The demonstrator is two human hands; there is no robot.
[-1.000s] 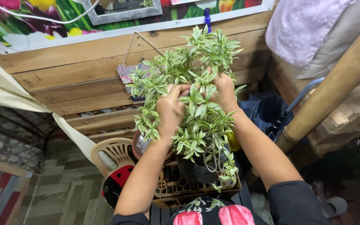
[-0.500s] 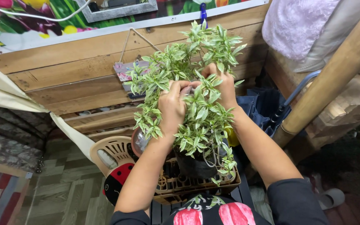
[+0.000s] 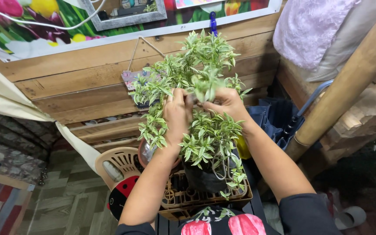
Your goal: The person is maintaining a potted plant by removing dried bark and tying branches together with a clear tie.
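Both hands sit inside the foliage of a variegated green-and-white leafy plant (image 3: 196,109) growing out of a black pot (image 3: 203,180). All places are given from that pot.

The left hand (image 3: 177,115) is above the pot and slightly to its left, back of the hand toward the camera, fingers (image 3: 180,96) pressed together and pointing up into the stems. Whether they pinch a stem cannot be told; leaves cover the tips.

The right hand (image 3: 228,104) is above the pot and a little right, fingertips curled in toward a leafy sprig (image 3: 206,86) that stands between the two hands. It looks pinched there, though the thumb is hidden.

The sprig's long axis runs roughly upright, away from the pot. It lies just left of the right fingertips and just right of the left ones; the right hand appears nearer.

The pot stands in a tan plastic crate (image 3: 183,200). Left of the pot is a beige plastic chair (image 3: 120,163); behind it is a wooden plank wall (image 3: 79,87).
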